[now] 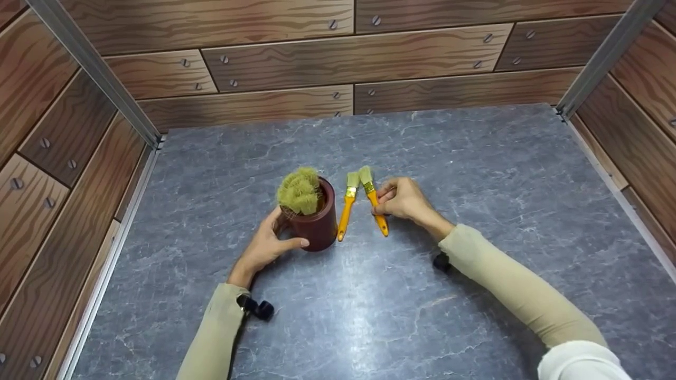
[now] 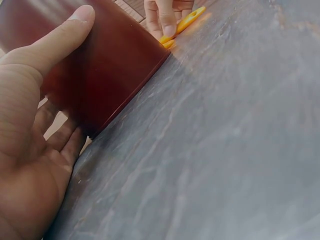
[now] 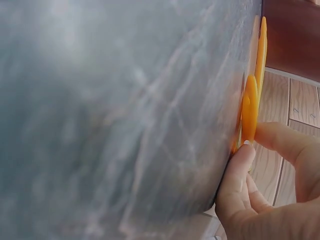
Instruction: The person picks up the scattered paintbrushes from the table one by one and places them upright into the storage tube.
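Observation:
A dark red cylindrical cup (image 1: 317,232) stands upright on the table, with bristly yellow-green tufts (image 1: 300,191) rising out of its mouth. What they belong to is hidden inside. My left hand (image 1: 266,240) holds the cup from its left side, thumb across the front and fingers behind, as the left wrist view also shows. Just right of the cup lies a paintbrush (image 1: 346,214) with an orange handle and pale bristles. My right hand (image 1: 404,199) pinches the orange handle of a second paintbrush (image 1: 381,224), between thumb and fingers, low against the table. The two brush heads lie close together.
The grey marbled table (image 1: 391,306) spreads around both hands. Wood-patterned panels (image 1: 296,63) wall in the back and both sides, with metal posts (image 1: 95,68) at the rear corners. A dark wrist camera (image 1: 261,310) sits near the left cuff.

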`<state>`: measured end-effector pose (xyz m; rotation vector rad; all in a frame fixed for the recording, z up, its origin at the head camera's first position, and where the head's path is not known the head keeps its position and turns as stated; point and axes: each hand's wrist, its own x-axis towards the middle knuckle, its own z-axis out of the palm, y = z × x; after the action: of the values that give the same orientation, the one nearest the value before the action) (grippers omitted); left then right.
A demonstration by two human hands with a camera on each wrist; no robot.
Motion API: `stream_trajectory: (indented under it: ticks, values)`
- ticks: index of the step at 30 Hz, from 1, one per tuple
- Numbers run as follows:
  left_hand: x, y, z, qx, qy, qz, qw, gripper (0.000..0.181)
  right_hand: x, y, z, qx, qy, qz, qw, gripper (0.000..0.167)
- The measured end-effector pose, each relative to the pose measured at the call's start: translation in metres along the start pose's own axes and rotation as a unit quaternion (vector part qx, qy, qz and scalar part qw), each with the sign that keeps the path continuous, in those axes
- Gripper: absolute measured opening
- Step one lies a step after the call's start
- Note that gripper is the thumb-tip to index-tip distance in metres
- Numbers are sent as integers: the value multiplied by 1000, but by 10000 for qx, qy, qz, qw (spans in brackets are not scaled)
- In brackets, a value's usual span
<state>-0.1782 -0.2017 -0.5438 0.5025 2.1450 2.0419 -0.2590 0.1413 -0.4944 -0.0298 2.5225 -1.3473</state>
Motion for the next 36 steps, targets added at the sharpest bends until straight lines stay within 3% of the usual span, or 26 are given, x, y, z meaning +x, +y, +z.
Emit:
stream_trajectory:
  ticks: [10, 19, 25, 36]
  values:
    - [1, 0, 0, -64, -25, 48, 10000, 95, -1, 3, -2, 140, -155, -40, 9998, 34]
    - [1, -1, 0, 6, -114, 163, 9998, 97, -2, 6, -8, 1050, -671, -14, 9922, 40]
    - [0, -1, 0, 96, -51, 92, 9999, 99, -5, 4, -11, 1417, -829, -402, 9856, 37]
    - [0, 2, 6, 298, 202, 83, 9993, 104, -18, -17, -19, 1863, -656, -1198, 9729, 30]
